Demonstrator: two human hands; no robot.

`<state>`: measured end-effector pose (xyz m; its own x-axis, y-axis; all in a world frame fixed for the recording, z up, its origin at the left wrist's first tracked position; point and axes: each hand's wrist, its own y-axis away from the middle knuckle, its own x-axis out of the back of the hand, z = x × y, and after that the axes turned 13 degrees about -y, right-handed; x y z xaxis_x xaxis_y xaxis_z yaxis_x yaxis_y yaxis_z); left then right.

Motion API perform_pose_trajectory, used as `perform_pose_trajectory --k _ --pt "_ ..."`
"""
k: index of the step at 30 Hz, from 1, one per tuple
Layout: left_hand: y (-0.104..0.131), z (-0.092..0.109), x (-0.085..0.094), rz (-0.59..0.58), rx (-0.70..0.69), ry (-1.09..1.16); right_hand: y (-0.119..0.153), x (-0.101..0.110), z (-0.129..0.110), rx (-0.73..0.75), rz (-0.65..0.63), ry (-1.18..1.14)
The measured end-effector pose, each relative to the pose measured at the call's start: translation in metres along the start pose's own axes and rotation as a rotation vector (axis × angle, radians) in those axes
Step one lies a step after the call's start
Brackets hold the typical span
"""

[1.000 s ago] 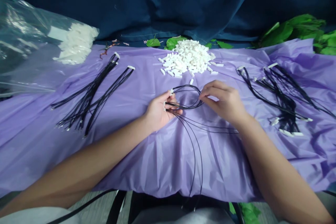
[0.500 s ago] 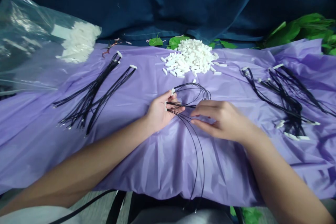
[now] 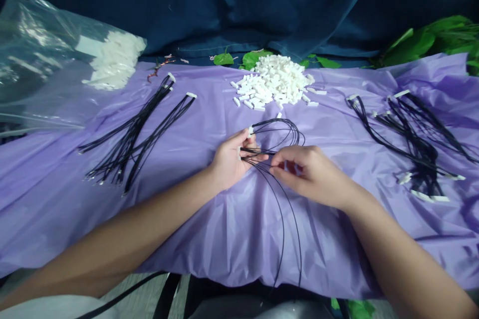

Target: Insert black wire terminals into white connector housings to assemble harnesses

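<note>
Near the middle, my left hand is closed around a black wire harness with white connectors; one connector shows at its fingertips and another by the palm. Thin black wires loop to the right from the upper connector. Two loose wires hang down over the front edge of the purple sheet. Just right of the left hand, my right hand has its thumb and index finger pinched at the black wires. Beyond both hands lies a pile of small white connectors.
Black wire bundles lie at the left and right on the purple sheet. A clear plastic bag with white pieces is at the back left. Green leaves and a dark blue cloth border the back.
My right hand's thumb and index finger have come closer together at the wires. The lower ends of the hanging wires have swung to the right. The whole view has shifted slightly.
</note>
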<state>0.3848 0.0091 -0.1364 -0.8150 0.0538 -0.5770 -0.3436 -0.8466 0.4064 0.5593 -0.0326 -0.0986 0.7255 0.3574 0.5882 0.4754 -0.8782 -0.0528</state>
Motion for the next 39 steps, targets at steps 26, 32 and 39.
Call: perform_pose_trajectory --k 26,32,39 --pt "0.005 0.004 -0.007 0.017 0.048 -0.025 -0.004 0.042 0.004 0.141 0.519 -0.738" --pt "0.005 -0.001 -0.005 -0.051 0.013 -0.090 0.006 0.042 -0.014 0.163 0.562 -0.812" --pt "0.004 -0.003 -0.004 -0.080 -0.020 -0.134 0.009 0.010 -0.016 0.164 0.585 -0.759"
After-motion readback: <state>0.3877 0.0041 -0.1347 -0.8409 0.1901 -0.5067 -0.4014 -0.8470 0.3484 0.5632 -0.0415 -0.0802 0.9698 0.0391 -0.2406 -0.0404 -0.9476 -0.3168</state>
